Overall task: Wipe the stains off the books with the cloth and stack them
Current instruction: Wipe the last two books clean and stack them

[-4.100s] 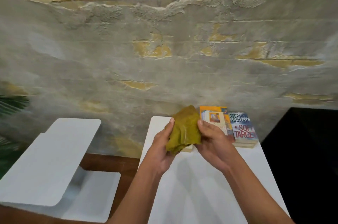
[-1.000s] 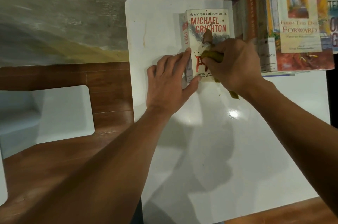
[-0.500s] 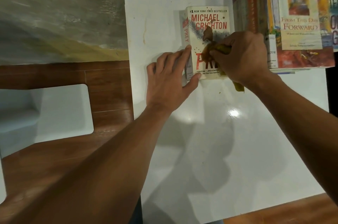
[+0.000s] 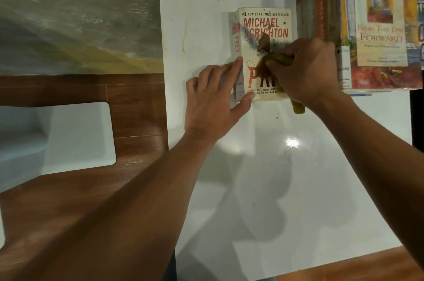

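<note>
A white paperback, "Prey" by Michael Crichton (image 4: 263, 25), lies flat on the white table (image 4: 286, 177) near its far edge. A brown stain (image 4: 263, 42) marks the middle of its cover. My right hand (image 4: 305, 69) grips a bunched olive-yellow cloth (image 4: 298, 107) and presses it onto the cover just right of the stain; most of the cloth is hidden under the hand. My left hand (image 4: 213, 99) lies flat on the table against the book's spine, fingers straight, thumb at the book's near left corner.
A stack of books topped by "From This Day Forward" (image 4: 378, 23) stands right of the paperback, against the rough concrete wall (image 4: 91, 5). A white chair (image 4: 68, 138) sits left over the wooden floor (image 4: 135, 97). Small crumbs lie on the table near the cloth.
Earlier both hands held the cloth up in front of the wall. In the last second my right hand has rubbed the cloth slightly up and right across the cover; my left hand has stayed put.
</note>
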Demonstrator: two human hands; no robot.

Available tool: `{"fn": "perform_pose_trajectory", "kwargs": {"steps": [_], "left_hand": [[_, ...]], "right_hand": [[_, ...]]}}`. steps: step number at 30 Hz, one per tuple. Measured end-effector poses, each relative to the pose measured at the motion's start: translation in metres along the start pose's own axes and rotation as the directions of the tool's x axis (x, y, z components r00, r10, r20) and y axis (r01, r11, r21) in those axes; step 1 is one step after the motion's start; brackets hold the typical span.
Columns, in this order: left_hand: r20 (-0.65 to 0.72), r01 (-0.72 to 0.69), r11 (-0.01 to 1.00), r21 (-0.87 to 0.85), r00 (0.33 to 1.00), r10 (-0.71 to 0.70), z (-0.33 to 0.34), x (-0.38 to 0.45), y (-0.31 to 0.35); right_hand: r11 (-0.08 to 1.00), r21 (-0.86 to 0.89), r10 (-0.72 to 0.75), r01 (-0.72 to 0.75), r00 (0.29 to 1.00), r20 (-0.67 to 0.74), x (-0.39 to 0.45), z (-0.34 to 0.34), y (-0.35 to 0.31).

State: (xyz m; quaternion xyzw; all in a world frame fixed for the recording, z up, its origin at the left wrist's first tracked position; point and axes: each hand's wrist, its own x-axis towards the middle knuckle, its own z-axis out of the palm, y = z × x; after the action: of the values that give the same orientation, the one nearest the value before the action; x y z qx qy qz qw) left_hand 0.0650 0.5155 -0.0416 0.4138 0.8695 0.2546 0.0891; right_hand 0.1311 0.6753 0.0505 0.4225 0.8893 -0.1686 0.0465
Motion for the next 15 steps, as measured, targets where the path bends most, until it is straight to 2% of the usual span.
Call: {"fn": "perform_pose_trajectory", "kwargs": {"steps": [3, 7, 10, 13, 15], "left_hand": [[0.005, 0.002, 1.000, 0.003, 1.000, -0.002, 0.000, 0.000, 0.000], [0.011, 0.007, 1.000, 0.006, 1.000, -0.007, 0.000, 0.000, 0.000], [0.008, 0.006, 1.000, 0.007, 1.000, -0.006, -0.001, 0.000, 0.000], [0.010, 0.006, 1.000, 0.002, 1.000, -0.006, 0.000, 0.000, 0.000], [0.008, 0.010, 1.000, 0.002, 1.000, -0.010, 0.000, -0.001, 0.000]], "right_hand": [[0.997, -0.015, -0.072, 0.073, 0.995, 0.063, -0.002, 0.002, -0.003], [0.999, -0.032, -0.025, 0.026, 1.000, 0.015, 0.005, -0.001, -0.001], [0.994, -0.043, -0.092, 0.096, 0.993, 0.077, 0.003, -0.001, -0.004], [0.997, -0.072, -0.037, 0.039, 0.999, 0.026, 0.008, -0.004, -0.003], [0.995, -0.074, -0.064, 0.068, 0.997, 0.050, 0.008, -0.004, -0.003]]}}
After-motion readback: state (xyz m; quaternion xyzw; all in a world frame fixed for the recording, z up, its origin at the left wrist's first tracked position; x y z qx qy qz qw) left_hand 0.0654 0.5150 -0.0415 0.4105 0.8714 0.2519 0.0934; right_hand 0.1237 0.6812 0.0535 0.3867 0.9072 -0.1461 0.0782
